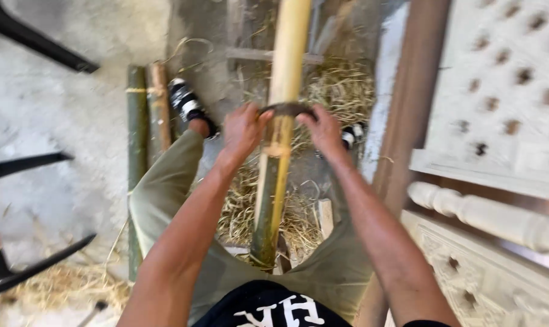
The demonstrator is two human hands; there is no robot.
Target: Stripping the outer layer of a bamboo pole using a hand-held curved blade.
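Gripping a curved dark blade (pixel 288 109) by its two ends, the person draws it across a long bamboo pole (pixel 278 130) that runs lengthwise between the knees. Left hand (pixel 243 129) sits just left of the pole, fingers curled closed round the blade's left end; right hand (pixel 324 129) sits just right of the pole, fingers likewise closed round the other end. The blade crosses the pole squarely, touching its upper face near a node. The pole's peeled yellow part lies beyond the blade; its greener part lies nearer the body. Straw-like shavings (pixel 332 91) litter the ground on both sides of the pole. Two shorter bamboo lengths (pixel 146 121) lie well to the left of the pole, beside a sandalled foot (pixel 188 104). A carved white panel (pixel 498 91) stands to the right of the pole. Good practice, as judged here: keep both wrists level and the pull even, so the edge shaves skin rather than digging in.
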